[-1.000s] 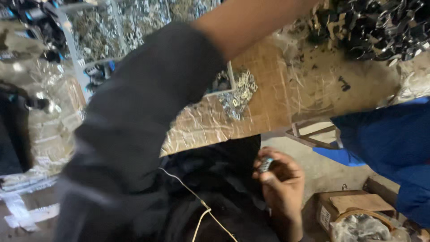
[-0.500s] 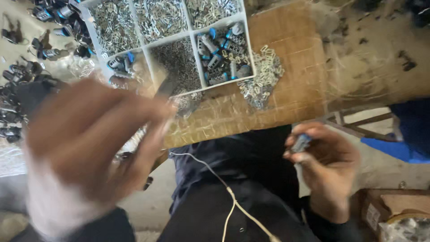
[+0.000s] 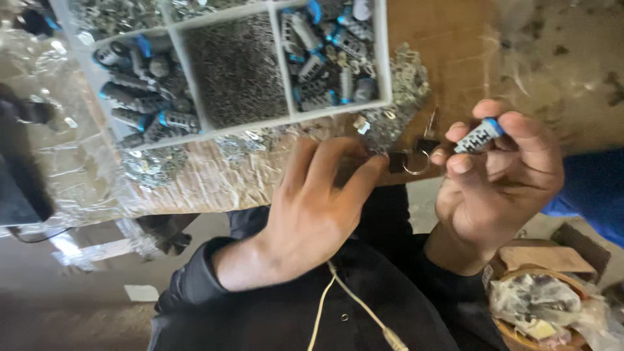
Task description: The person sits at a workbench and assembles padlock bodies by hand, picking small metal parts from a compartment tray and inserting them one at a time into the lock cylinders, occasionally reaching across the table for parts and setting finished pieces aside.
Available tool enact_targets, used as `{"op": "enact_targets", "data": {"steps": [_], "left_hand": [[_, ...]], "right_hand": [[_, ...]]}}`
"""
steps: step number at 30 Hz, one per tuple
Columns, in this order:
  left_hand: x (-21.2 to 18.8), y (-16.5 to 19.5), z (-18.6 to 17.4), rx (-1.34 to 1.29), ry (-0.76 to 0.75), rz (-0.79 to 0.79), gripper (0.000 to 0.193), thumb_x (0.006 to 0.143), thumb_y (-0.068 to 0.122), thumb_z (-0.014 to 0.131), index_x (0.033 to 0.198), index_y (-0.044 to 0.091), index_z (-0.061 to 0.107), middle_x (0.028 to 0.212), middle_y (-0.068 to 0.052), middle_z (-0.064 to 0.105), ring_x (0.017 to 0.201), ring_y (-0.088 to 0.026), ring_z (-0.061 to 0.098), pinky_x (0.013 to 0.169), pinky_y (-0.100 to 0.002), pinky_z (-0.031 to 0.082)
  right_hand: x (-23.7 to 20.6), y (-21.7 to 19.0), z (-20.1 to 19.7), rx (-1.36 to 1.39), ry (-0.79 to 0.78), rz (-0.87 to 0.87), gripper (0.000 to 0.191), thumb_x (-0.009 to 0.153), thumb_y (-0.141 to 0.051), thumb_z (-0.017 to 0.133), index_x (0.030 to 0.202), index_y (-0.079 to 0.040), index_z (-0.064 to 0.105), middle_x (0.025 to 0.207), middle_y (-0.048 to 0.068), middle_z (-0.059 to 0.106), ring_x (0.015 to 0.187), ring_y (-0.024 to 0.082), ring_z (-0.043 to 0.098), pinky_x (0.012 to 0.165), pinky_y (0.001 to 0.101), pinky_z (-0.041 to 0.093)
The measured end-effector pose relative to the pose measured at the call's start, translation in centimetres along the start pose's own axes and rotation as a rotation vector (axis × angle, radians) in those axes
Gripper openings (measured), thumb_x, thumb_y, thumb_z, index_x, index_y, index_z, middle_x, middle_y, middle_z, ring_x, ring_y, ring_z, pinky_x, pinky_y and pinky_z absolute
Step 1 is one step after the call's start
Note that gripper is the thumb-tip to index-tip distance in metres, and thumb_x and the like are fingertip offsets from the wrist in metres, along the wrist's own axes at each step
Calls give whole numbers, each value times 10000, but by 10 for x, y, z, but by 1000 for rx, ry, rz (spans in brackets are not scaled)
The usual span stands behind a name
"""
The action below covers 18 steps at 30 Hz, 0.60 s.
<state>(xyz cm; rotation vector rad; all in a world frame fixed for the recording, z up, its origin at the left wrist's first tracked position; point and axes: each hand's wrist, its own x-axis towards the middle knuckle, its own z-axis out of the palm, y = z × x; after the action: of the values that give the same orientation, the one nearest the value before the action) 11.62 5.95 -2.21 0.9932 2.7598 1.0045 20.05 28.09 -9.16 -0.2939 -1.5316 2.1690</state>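
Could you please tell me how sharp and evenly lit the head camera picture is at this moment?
Head view: mild motion blur; the right hand and its small cylinder are fairly sharp, the left hand softer. The divided tray is readable but soft. Glare washes the plastic sheet at left; the top right corner is hazy.
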Motion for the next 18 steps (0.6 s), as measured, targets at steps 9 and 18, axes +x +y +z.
{"op": "enact_targets", "data": {"steps": [9,18], "left_hand": [[-50,-28,-29,-10,112,-11,379,781,-19,763,1148,75,769,1046,-64,630,872,-233,625,741,-347,533],[-113,-56,-59,150,103,-203,372,815,57,781,1178,140,762,1154,-72,625,999,-276,643,832,-406,525]], "right_hand": [[29,-25,-15,-9,-279,160,566,803,105,740,1325,-74,616,1356,221,626,1147,277,733,795,310,680],[-47,-12,71,133,-379,471,423,915,165,786,1294,0,697,1255,231,658,977,251,714,797,361,691]]}}
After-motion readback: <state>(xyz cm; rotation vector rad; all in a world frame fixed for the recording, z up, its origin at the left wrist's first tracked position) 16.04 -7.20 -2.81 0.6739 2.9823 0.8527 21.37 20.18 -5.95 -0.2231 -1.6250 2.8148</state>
